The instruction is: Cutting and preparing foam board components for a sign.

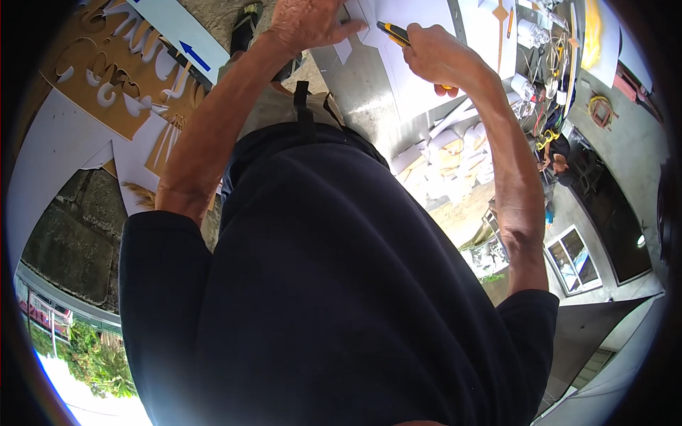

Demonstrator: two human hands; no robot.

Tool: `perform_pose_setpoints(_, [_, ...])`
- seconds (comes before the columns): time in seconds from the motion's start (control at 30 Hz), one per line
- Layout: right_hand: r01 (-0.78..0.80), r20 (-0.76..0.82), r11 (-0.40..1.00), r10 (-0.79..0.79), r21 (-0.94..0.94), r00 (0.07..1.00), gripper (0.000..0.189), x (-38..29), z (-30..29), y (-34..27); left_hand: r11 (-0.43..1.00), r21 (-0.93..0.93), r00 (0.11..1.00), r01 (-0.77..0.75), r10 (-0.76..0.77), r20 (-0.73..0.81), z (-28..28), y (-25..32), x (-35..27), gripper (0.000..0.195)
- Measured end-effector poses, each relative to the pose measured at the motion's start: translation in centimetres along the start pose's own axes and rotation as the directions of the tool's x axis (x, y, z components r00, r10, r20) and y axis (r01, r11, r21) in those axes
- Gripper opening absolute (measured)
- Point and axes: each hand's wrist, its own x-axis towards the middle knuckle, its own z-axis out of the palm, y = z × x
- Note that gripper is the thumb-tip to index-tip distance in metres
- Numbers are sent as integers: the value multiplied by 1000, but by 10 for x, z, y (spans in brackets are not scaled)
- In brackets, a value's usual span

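My right hand (438, 61) grips a black and yellow utility knife (395, 33), its front end pointing left over a large white sheet (421, 80). I cannot make out the blade. At the top edge, my left hand (306, 24) stretches its thumb toward a cut corner of the white sheeting; its fingers run out of view, so what they touch is hidden. A small white pointed offcut (343, 51) shows just below that thumb. The sheet lies on a grey metal-looking tabletop (354, 85).
Brown-backed boards with curved cutouts (133, 101) lie at left, near a pale panel with blue arrows (181, 40). Tangled cables and tools (549, 58) crowd the right side. White scraps (453, 157) are heaped beyond the table. Another person (557, 160) is at far right.
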Motion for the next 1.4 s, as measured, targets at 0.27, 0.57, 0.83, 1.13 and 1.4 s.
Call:
perform_pose_setpoints(0.27, [48,5,992,-48,-117,999,31,-2,-6,-1,1000,19,999,-11,11,-47,6,-1,0,80])
perform_pose_setpoints(0.57, [102,-54,972,-92,211,994,27,2,17,37,998,46,998,-35,38,-57,12,-2,-2,79])
perform_pose_setpoints(0.83, [137,-216,977,-171,-163,961,27,8,30,35,999,44,999,-19,21,-50,11,1,0,82])
perform_pose_setpoints(1.13, [192,-318,949,-267,-248,910,26,11,32,24,999,39,993,-5,9,-114,18,3,2,82])
perform_pose_setpoints(1.4, [160,-264,977,-192,-139,945,28,10,24,49,1000,9,994,29,-27,-107,16,4,2,78])
